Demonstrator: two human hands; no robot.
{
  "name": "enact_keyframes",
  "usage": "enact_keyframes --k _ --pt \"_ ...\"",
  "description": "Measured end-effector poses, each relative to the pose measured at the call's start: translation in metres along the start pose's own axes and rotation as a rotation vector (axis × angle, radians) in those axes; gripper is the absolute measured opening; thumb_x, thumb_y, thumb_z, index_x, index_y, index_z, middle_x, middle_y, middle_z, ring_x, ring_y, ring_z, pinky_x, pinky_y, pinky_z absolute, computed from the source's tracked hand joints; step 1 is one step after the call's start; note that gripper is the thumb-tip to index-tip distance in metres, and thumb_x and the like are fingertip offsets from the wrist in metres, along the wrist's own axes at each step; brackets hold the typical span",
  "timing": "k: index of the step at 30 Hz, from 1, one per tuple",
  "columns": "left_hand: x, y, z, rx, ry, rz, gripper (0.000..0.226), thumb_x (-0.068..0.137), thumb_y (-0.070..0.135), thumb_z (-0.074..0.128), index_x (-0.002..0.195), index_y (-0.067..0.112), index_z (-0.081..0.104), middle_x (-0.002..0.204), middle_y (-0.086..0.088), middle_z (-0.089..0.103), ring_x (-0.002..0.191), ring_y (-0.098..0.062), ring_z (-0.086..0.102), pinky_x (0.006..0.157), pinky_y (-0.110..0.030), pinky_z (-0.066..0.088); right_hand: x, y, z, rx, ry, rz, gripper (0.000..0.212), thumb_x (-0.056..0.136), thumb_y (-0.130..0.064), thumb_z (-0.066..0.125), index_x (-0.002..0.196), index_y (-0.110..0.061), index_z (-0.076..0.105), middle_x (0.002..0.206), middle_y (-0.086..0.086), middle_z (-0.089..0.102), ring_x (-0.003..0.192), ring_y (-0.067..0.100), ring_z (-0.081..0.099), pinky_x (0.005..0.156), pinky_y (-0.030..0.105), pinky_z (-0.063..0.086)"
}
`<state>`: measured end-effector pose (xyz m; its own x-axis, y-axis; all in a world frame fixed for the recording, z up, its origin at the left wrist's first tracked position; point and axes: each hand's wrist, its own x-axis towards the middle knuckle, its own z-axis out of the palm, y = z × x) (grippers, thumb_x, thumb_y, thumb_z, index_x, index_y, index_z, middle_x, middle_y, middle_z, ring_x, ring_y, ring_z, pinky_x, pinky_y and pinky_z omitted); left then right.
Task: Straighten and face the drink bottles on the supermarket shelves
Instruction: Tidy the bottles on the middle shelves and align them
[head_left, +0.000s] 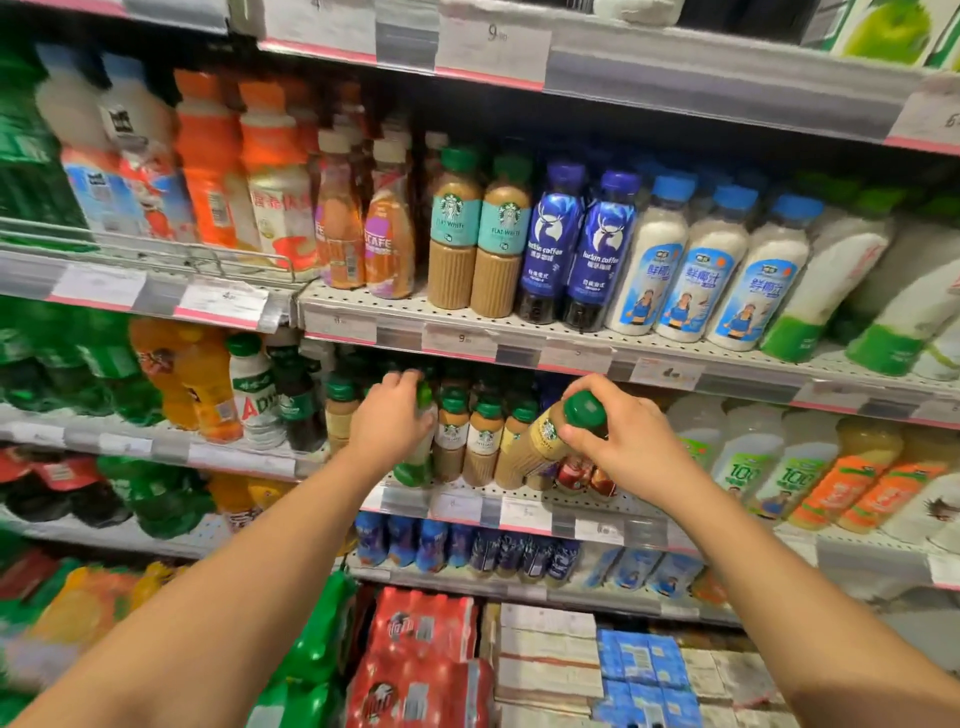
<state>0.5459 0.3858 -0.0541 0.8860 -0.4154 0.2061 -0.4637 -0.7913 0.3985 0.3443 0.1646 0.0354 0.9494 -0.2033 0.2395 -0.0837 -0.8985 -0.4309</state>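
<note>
Price tags (464, 339) line shelf edges; stacked cartons (548, 654) sit below.

Head view, close, angled down — facing drink shelves (519, 332)

A shop: supermarket drinks aisle. Tiered perforated metal shelves (395, 304) packed w/ rows of identical bottles, e.g. 2 teal-label coffee bottles (475, 234), blue coffee bottles (576, 244), white coconut drinks (691, 270). Price tags (493, 47) in plastic strips w/ pink edging run along each shelf front. Shrink-wrapped red multipacks (421, 660) and stacked cartons (545, 654) sit at the bottom.
</note>
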Motion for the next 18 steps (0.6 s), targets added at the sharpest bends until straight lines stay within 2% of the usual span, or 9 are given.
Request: enact_keyframes --k 2,5,8,11,15,18 --pt "-0.005 0.000 0.002 0.015 0.054 0.042 0.047 0.092 0.035 0.067 0.132 0.018 0.049 0.120 -0.008 0.059 0.106 -0.030 0.059 0.076 -0.042 0.051 0.007 -0.006 0.011 0.012 -0.011 -0.013 0.032 0.092 -0.037 0.071 0.119 -0.034 0.053 0.093 -0.009 0.067 0.086 0.021 0.062 0.077 0.038 0.048" --pt "-0.012 -0.003 0.004 -0.006 0.063 0.074 0.033 0.095 0.029 0.063 0.121 0.018 0.046 0.095 -0.004 0.065 0.085 -0.029 0.063 0.058 -0.036 0.042 0.017 -0.015 0.030 0.038 -0.041 -0.022 0.031 0.092 -0.036 0.070 0.118 -0.033 0.053 0.084 -0.011 0.063 0.079 0.019 0.061 0.071 0.037 0.047" --pt "-0.024 -0.014 0.000 -0.054 0.078 0.069 0.032 0.095 0.028 0.063 0.119 0.018 0.043 0.081 0.000 0.061 0.073 -0.028 0.063 0.055 -0.034 0.037 0.029 -0.024 0.050 0.061 -0.083 -0.029 0.032 0.092 -0.037 0.071 0.117 -0.036 0.052 0.090 -0.006 0.064 0.081 0.018 0.061 0.070 0.034 0.044" --pt "-0.036 -0.028 -0.018 -0.184 0.166 -0.012 0.031 0.095 0.031 0.065 0.117 0.019 0.047 0.080 0.003 0.059 0.068 -0.023 0.054 0.058 -0.035 0.039 0.043 -0.033 0.070 0.056 -0.116 -0.036 0.032 0.092 -0.037 0.071 0.118 -0.033 0.054 0.093 -0.005 0.065 0.085 0.021 0.061 0.072 0.035 0.045" --pt "-0.045 -0.043 -0.057 -0.278 0.250 -0.017 0.029 0.093 0.032 0.068 0.115 0.023 0.051 0.089 0.002 0.067 0.076 -0.020 0.061 0.067 -0.039 0.053 0.064 -0.049 0.098 0.000 -0.160 -0.051 0.035 0.092 -0.036 0.070 0.122 -0.027 0.055 0.098 -0.003 0.064 0.093 0.026 0.062 0.073 0.034 0.041" --pt "-0.054 -0.054 -0.082 -0.243 0.282 -0.021 0.029 0.093 0.030 0.069 0.115 0.022 0.052 0.088 0.004 0.066 0.074 -0.017 0.061 0.060 -0.033 0.049 0.082 -0.060 0.118 -0.045 -0.196 -0.065 0.036 0.092 -0.032 0.071 0.123 -0.023 0.056 0.109 0.002 0.068 0.102 0.029 0.062 0.083 0.040 0.049"
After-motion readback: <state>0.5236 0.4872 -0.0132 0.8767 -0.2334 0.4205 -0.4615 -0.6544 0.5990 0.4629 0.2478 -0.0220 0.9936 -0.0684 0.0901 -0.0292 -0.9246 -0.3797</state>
